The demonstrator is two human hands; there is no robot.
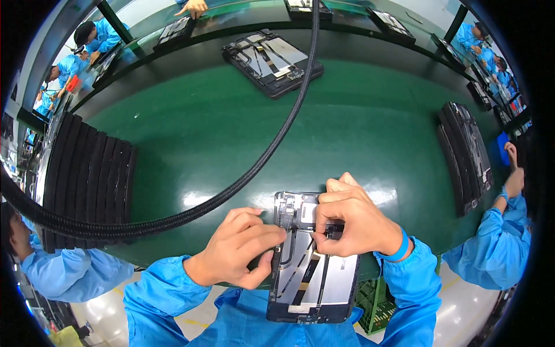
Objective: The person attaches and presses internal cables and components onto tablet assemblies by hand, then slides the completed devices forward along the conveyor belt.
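Note:
An opened tablet (335, 283) lies at the near edge of the table, its silver battery area, black ribbon cables and upper circuit boards bare. Its lower end reaches out past the table edge toward me. At its upper left side my left hand (240, 246) has bent fingers, the index fingertip on the inner parts and the thumb by the rim. Over the upper right part, my right hand (352, 217) is closed in a pinch. Whatever lies between its thumb and fingers is too small or hidden to name. A blue band (398, 246) circles my right wrist.
A thick black braided cable (254, 168) arcs across the view. Stacked tablets (87, 179) stand at left, with a smaller stack (465, 156) at right. Another opened tablet (269, 61) lies at the far side. Co-workers in blue sit on both sides; a green crate (374, 303) is below.

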